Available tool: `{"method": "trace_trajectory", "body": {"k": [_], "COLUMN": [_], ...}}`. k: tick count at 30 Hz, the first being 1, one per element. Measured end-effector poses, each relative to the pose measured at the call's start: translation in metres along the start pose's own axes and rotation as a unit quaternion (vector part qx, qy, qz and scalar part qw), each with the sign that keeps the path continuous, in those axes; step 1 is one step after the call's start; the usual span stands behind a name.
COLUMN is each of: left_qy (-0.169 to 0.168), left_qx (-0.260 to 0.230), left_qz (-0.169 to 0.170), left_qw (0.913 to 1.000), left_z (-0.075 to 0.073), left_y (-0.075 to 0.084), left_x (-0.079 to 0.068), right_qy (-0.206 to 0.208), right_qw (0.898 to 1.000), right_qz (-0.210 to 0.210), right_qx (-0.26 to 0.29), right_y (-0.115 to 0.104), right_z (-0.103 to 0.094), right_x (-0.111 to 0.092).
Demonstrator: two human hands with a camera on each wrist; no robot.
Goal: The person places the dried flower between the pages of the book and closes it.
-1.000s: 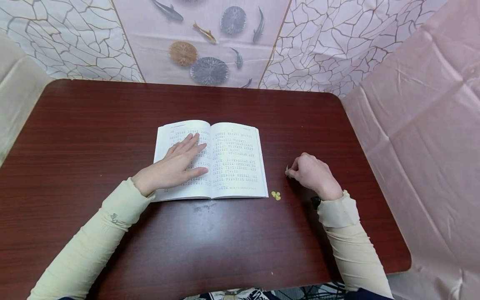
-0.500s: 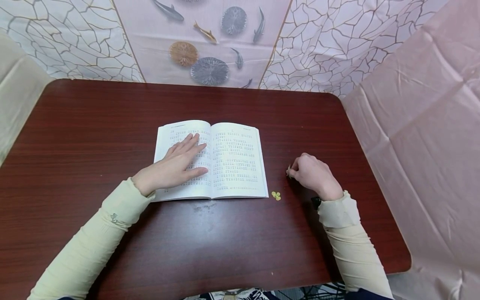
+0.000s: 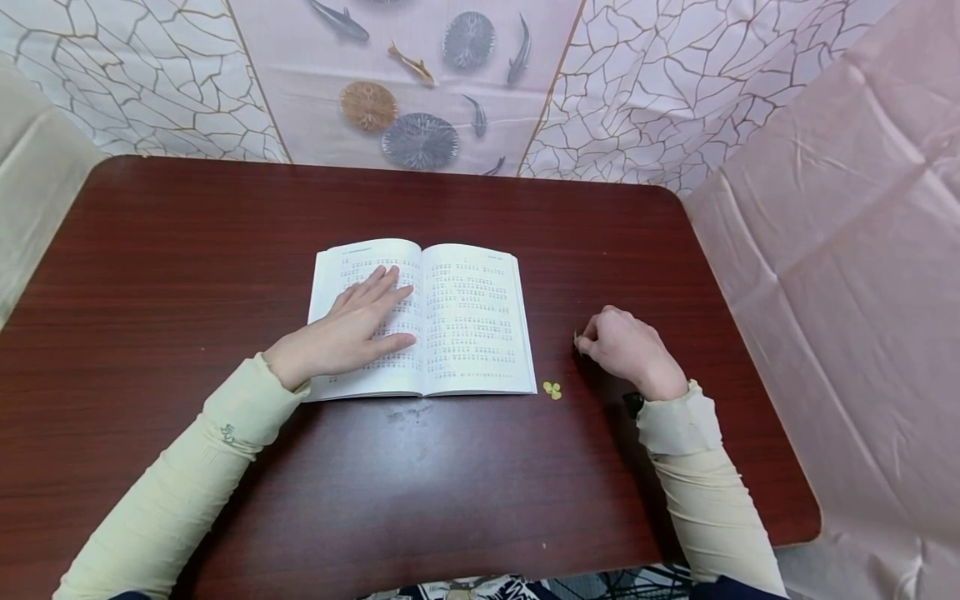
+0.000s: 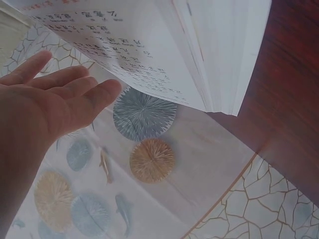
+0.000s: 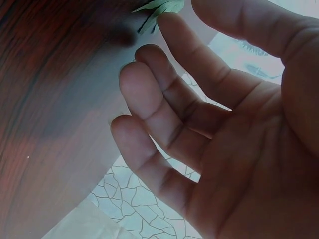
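Observation:
An open book (image 3: 476, 325) with printed pages lies on the dark red-brown table (image 3: 420, 500). My left hand (image 3: 345, 337) rests on its left page, fingers straight and spread; the left wrist view shows these fingers (image 4: 75, 89) beside the page (image 4: 149, 55). Right of the book, my right hand (image 3: 626, 346) is low over the table and pinches a small green leaf (image 5: 162, 10) between thumb and index finger. The other fingers are loosely bent in the right wrist view, and most of the leaf is hidden or cut off there. A yellow three-lobed leaf (image 3: 552, 390) lies between book and right hand.
A patterned cloth (image 3: 420, 83) hangs behind the table's far edge, and a pale pink cloth (image 3: 847, 292) lines the right side. A cream cloth (image 3: 30, 167) is at the left. Dark cables (image 3: 645, 581) show below the near edge.
The small leaf in my right fingertips has turned slightly and shows darker. The right hand stays almost in place; the left hand, book and yellow leaf have not moved.

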State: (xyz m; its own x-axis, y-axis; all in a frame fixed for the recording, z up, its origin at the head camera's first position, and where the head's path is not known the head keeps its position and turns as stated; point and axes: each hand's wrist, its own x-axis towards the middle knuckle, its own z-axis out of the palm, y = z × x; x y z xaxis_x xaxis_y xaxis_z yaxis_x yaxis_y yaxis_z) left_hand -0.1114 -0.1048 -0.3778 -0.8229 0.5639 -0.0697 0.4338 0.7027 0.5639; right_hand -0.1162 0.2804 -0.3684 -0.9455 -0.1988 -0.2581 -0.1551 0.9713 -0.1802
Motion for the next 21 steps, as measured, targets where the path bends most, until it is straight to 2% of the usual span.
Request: {"method": "trace_trajectory", "body": {"k": [21], "left_qy": [-0.007], "left_qx": [-0.001], "left_qz": [-0.007], "left_qw": [1.0], "left_z": [-0.0006], "left_y": [0.001], "left_x": [-0.0001], "right_qy": [0.009], "right_qw": [1.0], "right_qz": [0.004], "right_qx": [-0.024], "right_y": [-0.005], "right_z": [0.004], "right_x": [-0.0006]}}
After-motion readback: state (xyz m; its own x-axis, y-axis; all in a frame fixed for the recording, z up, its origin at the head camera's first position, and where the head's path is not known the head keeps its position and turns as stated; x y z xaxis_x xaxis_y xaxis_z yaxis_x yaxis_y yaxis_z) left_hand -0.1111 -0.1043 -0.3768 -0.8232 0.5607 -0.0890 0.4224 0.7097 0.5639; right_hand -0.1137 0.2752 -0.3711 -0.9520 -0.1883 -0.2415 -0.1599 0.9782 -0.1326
